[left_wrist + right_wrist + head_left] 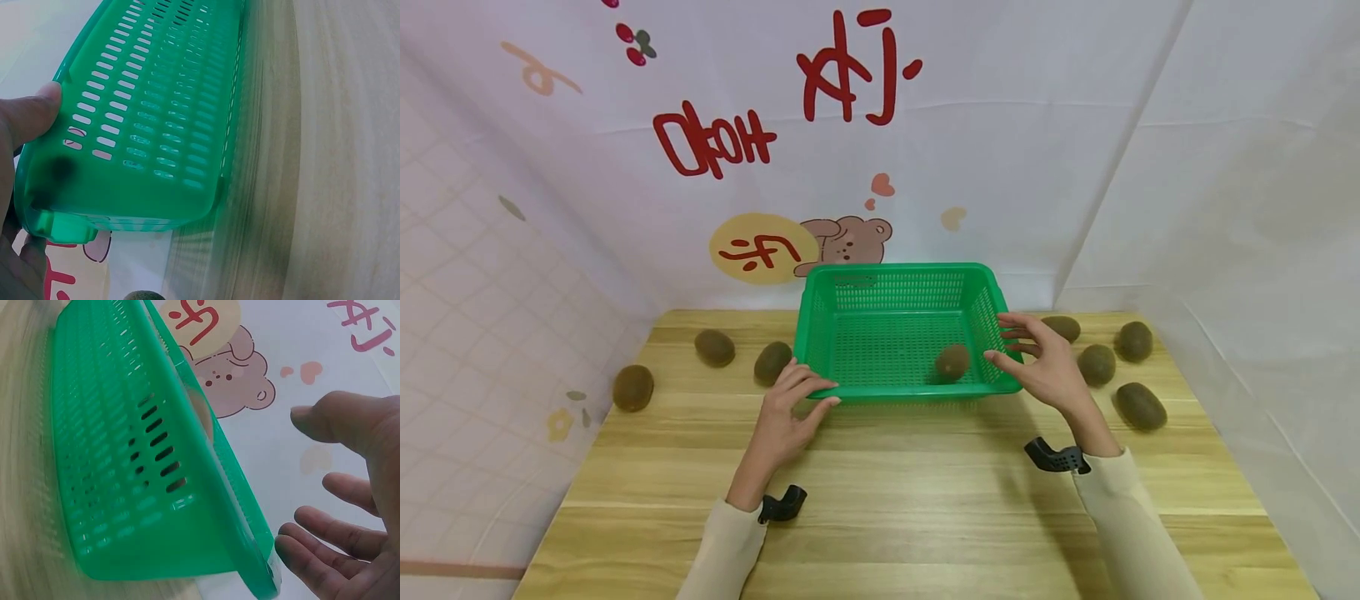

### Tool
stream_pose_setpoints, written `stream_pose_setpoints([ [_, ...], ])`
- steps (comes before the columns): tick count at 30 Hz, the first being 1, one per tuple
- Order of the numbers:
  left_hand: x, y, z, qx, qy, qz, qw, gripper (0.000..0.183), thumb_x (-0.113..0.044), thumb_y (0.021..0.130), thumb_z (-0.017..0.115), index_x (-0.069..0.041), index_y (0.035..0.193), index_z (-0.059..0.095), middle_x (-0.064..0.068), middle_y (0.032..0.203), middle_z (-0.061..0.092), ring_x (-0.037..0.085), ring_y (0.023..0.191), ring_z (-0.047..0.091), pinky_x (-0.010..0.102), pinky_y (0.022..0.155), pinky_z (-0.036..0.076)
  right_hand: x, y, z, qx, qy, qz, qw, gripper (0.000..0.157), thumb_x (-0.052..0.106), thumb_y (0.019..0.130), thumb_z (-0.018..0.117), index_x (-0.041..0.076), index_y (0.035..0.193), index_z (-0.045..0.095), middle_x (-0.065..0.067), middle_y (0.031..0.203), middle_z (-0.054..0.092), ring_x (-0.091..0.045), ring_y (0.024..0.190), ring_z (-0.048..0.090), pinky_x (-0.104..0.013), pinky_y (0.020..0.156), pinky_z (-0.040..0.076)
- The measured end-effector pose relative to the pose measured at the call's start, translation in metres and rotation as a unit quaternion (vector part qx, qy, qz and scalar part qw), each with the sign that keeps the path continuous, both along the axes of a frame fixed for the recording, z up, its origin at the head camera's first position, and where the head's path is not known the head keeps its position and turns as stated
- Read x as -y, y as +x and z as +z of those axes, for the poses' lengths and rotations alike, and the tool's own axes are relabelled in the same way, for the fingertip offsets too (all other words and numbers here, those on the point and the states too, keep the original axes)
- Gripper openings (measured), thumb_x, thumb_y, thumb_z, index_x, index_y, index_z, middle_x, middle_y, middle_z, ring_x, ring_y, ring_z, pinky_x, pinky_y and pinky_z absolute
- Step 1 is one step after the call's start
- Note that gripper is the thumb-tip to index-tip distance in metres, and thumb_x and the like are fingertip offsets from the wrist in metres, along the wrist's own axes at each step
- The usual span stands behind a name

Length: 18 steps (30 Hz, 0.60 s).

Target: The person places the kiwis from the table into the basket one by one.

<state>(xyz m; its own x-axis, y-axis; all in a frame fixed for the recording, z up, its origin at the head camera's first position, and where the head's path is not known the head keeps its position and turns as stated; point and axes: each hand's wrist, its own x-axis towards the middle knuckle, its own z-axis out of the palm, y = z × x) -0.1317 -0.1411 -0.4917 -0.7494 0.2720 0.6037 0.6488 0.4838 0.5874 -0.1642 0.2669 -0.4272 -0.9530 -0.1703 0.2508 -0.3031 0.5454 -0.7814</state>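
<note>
A green plastic basket [891, 392] with slotted walls stands on the table against the back wall. One brown kiwi [953, 362] lies inside it, toward the front right. My left hand [788, 417] grips the rim at the basket's front left corner, and its thumb [47, 103] shows against the rim in the left wrist view. Beside the right side of the basket is my right hand [1045, 362], fingers spread and holding nothing. The right wrist view shows a gap between those fingers [337, 531] and the rim.
Left of the basket lie three kiwis [714, 347], the nearest one [772, 364] close to its side. Several more kiwis [1141, 407] lie to the right, past my right hand. Printed white cloth [1000, 150] hangs behind the wooden table [910, 500] and along its sides.
</note>
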Motion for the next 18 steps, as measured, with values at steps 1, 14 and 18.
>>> stream_pose_setpoints([
  [1, 0.0, 0.0, 0.0, 0.003, 0.0, 0.0, 1.0, 0.02, -0.01, 0.086, 0.083, -0.014, 0.105, 0.078, 0.003, 0.099, 0.07, 0.024, 0.102, 0.062, 0.056, 0.127, 0.029, -0.001, 0.0, 0.0, -0.002, 0.002, 0.001, 1.0, 0.061, 0.026, 0.092, 0.079, 0.015, 0.146, 0.054, -0.017, 0.137, 0.062, -0.036, 0.121, 0.062, -0.05, 0.1, 0.057],
  [14, 0.0, 0.002, -0.001, -0.01, 0.01, -0.001, 0.9999, 0.021, -0.005, 0.084, 0.083, -0.013, 0.103, 0.078, 0.004, 0.097, 0.07, 0.025, 0.099, 0.062, 0.06, 0.124, 0.03, -0.014, 0.007, -0.002, -0.015, 0.058, -0.016, 0.998, 0.074, 0.033, 0.089, 0.082, 0.018, 0.153, 0.048, -0.016, 0.15, 0.053, -0.045, 0.134, 0.054, -0.061, 0.107, 0.05],
  [18, 0.0, 0.001, -0.001, -0.014, 0.008, -0.002, 0.9999, 0.021, -0.005, 0.084, 0.083, -0.013, 0.103, 0.078, 0.004, 0.097, 0.07, 0.025, 0.1, 0.062, 0.061, 0.124, 0.03, -0.021, 0.011, -0.002, -0.017, 0.061, -0.031, 0.998, 0.079, 0.032, 0.088, 0.084, 0.022, 0.155, 0.044, -0.013, 0.155, 0.048, -0.042, 0.137, 0.05, -0.058, 0.111, 0.046],
])
